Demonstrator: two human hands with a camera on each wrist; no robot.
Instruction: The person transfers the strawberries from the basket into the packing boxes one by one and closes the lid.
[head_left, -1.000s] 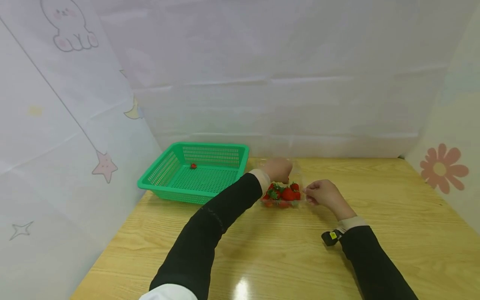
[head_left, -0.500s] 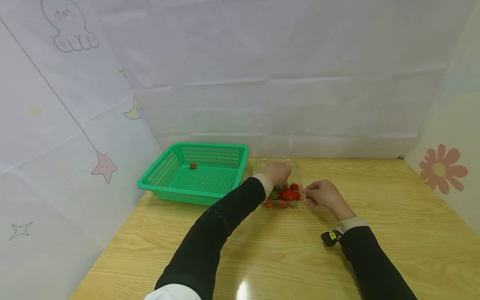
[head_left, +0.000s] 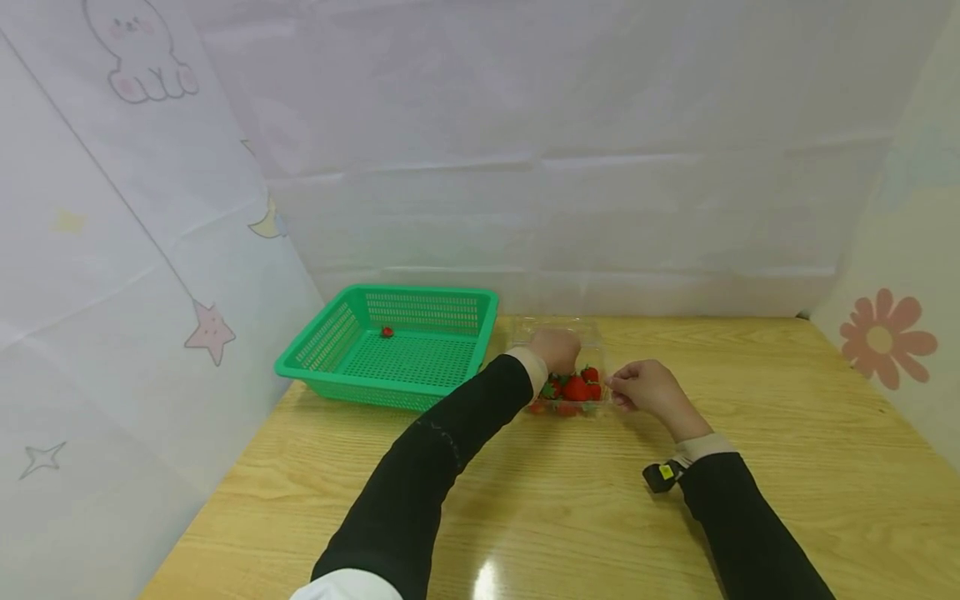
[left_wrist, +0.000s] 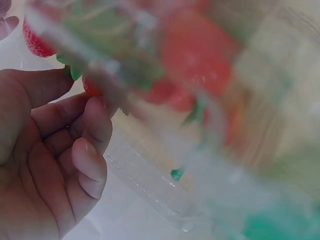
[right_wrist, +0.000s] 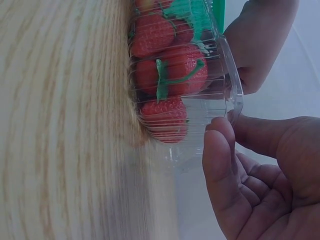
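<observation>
A clear plastic clamshell box (right_wrist: 234, 75) of strawberries (head_left: 576, 388) stands on the table with its lid open toward the wall. My left hand (head_left: 557, 350) reaches down into it. In the left wrist view its fingertips close on a strawberry (left_wrist: 91, 86) beside a green leaf cap, partly hidden behind the blurred box wall. My right hand (head_left: 647, 387) pinches the box's right rim between thumb and index finger; its other fingers are curled. Several strawberries (right_wrist: 172, 70) show through the ribbed side in the right wrist view.
A green plastic basket (head_left: 386, 388) stands to the left of the box, with one small strawberry (head_left: 387, 332) near its back left. The wooden table (head_left: 570, 517) ends against a pale printed wall sheet (head_left: 600, 217) at the back.
My left hand has moved slightly left and down into the box, covering some of the strawberries at its left. My right hand stays at the rim.
</observation>
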